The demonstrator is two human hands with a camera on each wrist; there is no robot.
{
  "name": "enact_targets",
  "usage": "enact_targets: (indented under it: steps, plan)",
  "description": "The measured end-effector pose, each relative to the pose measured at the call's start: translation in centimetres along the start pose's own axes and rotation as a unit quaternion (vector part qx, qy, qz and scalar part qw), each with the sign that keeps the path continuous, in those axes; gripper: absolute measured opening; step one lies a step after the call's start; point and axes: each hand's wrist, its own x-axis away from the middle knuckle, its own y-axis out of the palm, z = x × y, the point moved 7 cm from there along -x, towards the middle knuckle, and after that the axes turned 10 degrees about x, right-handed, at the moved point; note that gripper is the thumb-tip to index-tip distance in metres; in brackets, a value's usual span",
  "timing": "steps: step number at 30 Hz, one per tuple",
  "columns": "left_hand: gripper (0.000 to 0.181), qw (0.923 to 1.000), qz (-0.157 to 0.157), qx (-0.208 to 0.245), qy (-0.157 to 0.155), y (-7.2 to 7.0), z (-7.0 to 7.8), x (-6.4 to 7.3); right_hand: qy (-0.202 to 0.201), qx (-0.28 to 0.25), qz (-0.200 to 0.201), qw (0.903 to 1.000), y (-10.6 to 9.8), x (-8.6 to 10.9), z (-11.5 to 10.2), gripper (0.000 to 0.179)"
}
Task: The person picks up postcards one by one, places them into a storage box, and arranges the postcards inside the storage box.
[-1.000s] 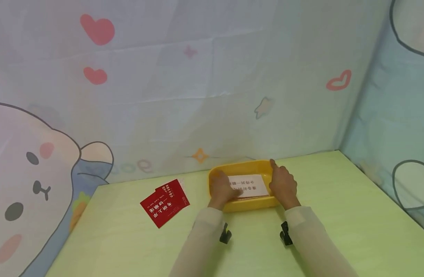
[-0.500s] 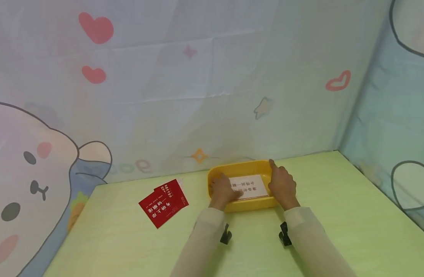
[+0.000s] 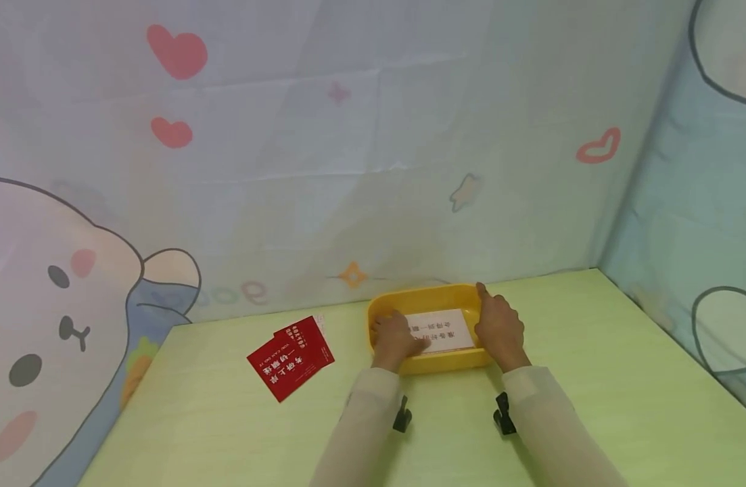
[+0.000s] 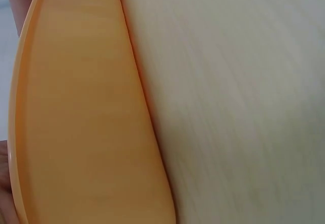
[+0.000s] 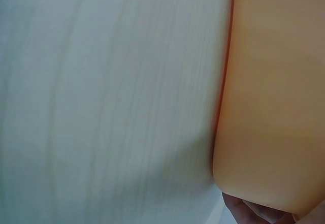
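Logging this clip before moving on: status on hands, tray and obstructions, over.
Left hand over left end of yellow tray, grip unclear; right hand holds right end. White card inside. No obstruction seen; red cards lie left of tray.

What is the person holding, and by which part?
The right hand grips the yellow rectangular plastic tray by its right end. The left hand is inside; its hold cannot be told.

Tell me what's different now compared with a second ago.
The left hand has shifted slightly to the right inside the yellow tray, its thumb a little nearer the near rim. I see nothing newly gripped or let go.

Unchanged: the right hand holds the tray's right end, the white card lies inside, and the red cards lie to the tray's left.
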Motion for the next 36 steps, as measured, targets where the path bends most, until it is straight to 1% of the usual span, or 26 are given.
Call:
enact_targets:
  steps: [4,10,14,18,29,36]
  plan:
    - [0.089,1.0,0.003,0.008,0.002,0.01,0.07,0.0,-0.001,-0.003,-0.001,1.0,-0.02,-0.14,0.15,0.074]
    - [0.079,0.9996,0.007,0.014,0.023,-0.28,0.05,0.09,-0.006,-0.007,0.007,0.9999,-0.03,-0.1,0.11,0.074]
    - [0.075,0.9993,0.001,0.019,0.032,-0.35,-0.02,0.22,-0.008,-0.007,0.01,0.9999,-0.05,0.1,0.0,0.074]
    - [0.075,0.9991,-0.004,0.027,0.033,-0.31,-0.06,0.31,-0.01,-0.007,0.014,0.9998,-0.11,0.28,0.01,0.073]
    - [0.071,0.9992,0.007,0.009,0.037,0.11,-0.07,0.17,-0.023,-0.019,0.024,0.9993,0.05,-0.02,0.55,0.073]
    - [0.07,0.9995,0.006,0.013,0.029,-0.04,0.0,0.11,-0.026,-0.027,0.023,0.9991,-0.19,-0.1,0.43,0.073]
